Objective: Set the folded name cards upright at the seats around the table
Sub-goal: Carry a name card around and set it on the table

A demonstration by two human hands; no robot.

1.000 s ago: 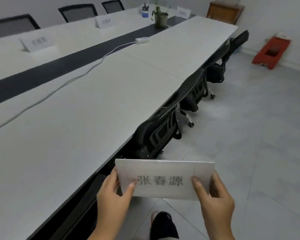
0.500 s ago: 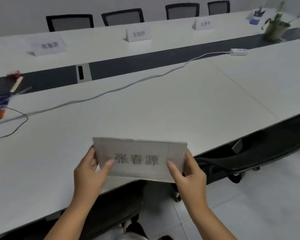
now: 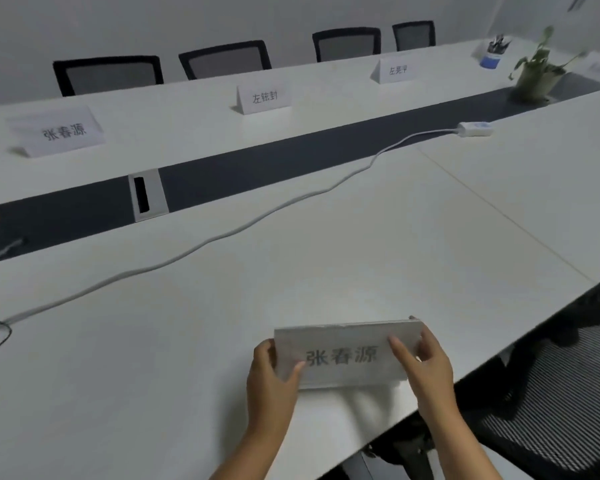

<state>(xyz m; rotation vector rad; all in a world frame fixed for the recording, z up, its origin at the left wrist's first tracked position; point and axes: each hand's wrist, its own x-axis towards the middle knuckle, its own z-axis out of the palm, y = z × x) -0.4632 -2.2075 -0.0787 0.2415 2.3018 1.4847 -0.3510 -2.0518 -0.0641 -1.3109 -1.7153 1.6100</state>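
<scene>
Head cam, lower middle of the frame: both hands have hold of a folded name card (image 3: 347,356) over the near edge of the white table (image 3: 361,244) — left hand (image 3: 269,384) pinching its left end, right hand (image 3: 426,367) curled round the right end. 3 more cards stand upright across the top: one (image 3: 58,131) upper left, one (image 3: 264,98) middle, one (image 3: 397,70) further right — a 4th far right looks blurry. White cable (image 3: 222,237) runs diagonally between.
</scene>
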